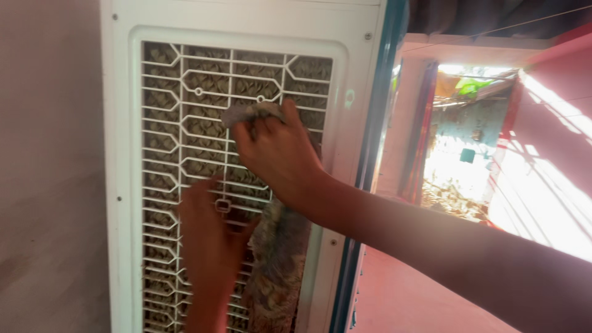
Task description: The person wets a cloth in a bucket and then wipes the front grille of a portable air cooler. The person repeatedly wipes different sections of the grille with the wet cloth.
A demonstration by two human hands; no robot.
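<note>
Item: cloth (271, 271), grey-brown and shaggy. Its top end is bunched under my right hand (277, 154) against the upper middle of the grille; the rest hangs down the grille's right side to the bottom edge of view, blurred.

Right hand: comes in from the right on a bare forearm, fingers curled together and clamped on the top of the cloth, pressing it to the grille.

Left hand (209, 240): lower and to the left, just beside the hanging cloth, flat against the grille. It is blurred; I cannot tell whether its fingers grip a bar or only rest there.

Grille (166, 129): white plastic lattice of thin bars, upright, with a small square boss near its centre, just above my left hand. Behind the bars, brownish honeycomb padding (160, 98).

Cooler body (117, 154): white casing framing the grille, screws at the corners of the panel, a teal strip (376, 142) running down its right edge.

Surroundings: plain beige wall (49, 154) to the left. To the right and farther off, a red-pink wall (555, 135) crossed by bright sunlight, and a lit doorway (462, 142) with clutter beyond it too washed out to name.
</note>
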